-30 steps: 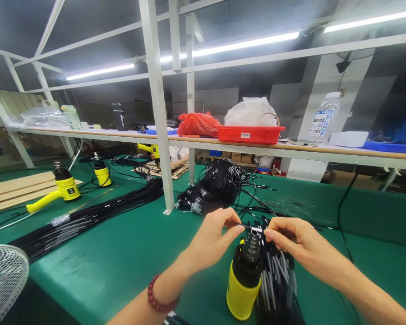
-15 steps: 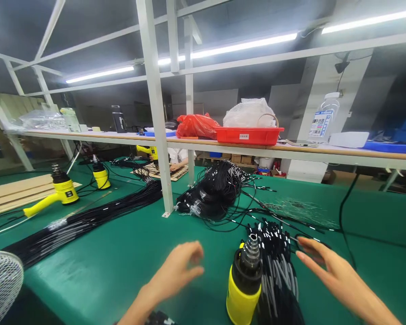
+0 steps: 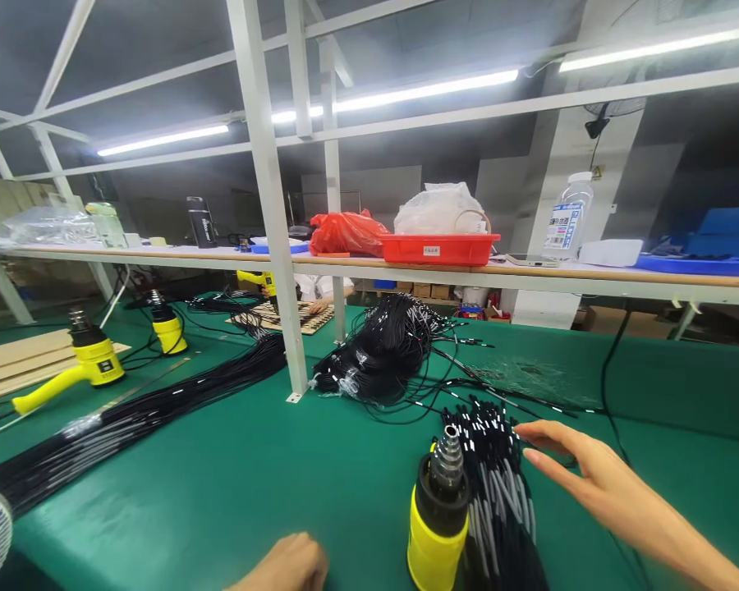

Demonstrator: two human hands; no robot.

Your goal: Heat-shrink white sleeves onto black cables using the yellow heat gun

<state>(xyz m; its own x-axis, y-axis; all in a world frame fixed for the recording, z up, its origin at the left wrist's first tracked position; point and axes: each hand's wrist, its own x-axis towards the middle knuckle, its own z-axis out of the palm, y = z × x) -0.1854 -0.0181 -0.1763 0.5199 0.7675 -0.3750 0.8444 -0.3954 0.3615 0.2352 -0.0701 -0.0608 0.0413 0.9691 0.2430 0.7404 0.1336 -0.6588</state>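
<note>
My right hand [image 3: 582, 472] is open, thumb and fingers apart, its fingertips at the right edge of a bundle of black cables [image 3: 496, 484] with grey sections and white-marked ends. Whether the fingertips touch the cables I cannot tell. Just left of this bundle a yellow heat gun [image 3: 437, 525] stands upright, its metal nozzle pointing up. At the bottom edge, over the green table, is my left hand [image 3: 289, 565]; its back and bent knuckles show, while the fingers are hidden below.
A coiled pile of black cables [image 3: 382, 349] lies beyond, beside a white post [image 3: 271, 205]. More long cables [image 3: 160, 410] and two yellow heat guns [image 3: 102, 361] are to the left. A shelf [image 3: 357, 264] carries a red tray [image 3: 437, 250] and bottles. A co-worker's hand [image 3: 320, 305] shows behind.
My left hand has dropped toward the bottom edge, its fingers going from spread to bent out of sight. My right hand stays open by the cable ends. The view has shifted slightly right.
</note>
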